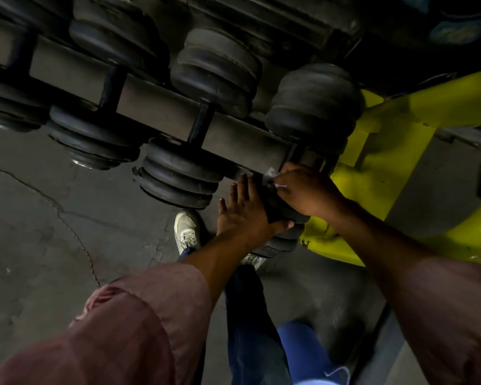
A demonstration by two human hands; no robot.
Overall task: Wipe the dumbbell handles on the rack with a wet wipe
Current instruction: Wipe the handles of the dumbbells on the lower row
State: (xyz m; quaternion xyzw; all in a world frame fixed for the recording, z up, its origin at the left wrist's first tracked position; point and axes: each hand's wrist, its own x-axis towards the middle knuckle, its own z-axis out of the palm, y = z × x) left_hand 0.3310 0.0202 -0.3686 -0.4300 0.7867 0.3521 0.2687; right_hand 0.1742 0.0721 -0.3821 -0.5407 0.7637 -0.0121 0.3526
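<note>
A dark metal rack (161, 109) carries a row of black rubber dumbbells. The rightmost dumbbell (314, 107) has its near head (285, 237) under my hands. My left hand (245, 212) lies flat on that near head, fingers spread and the thumb hooked around it. My right hand (306, 190) is closed on a small white wet wipe (271, 173), pressed at the dumbbell's handle (293, 152) just below the rack rail. Most of the handle is hidden by my right hand. The neighbouring dumbbell's handle (202, 125) is bare.
A yellow machine frame (395, 173) stands close on the right of the rack. The floor (53, 218) is cracked grey concrete. My white shoe (186, 229) and blue trouser legs are below my hands. More dumbbells (95, 137) fill the rack to the left.
</note>
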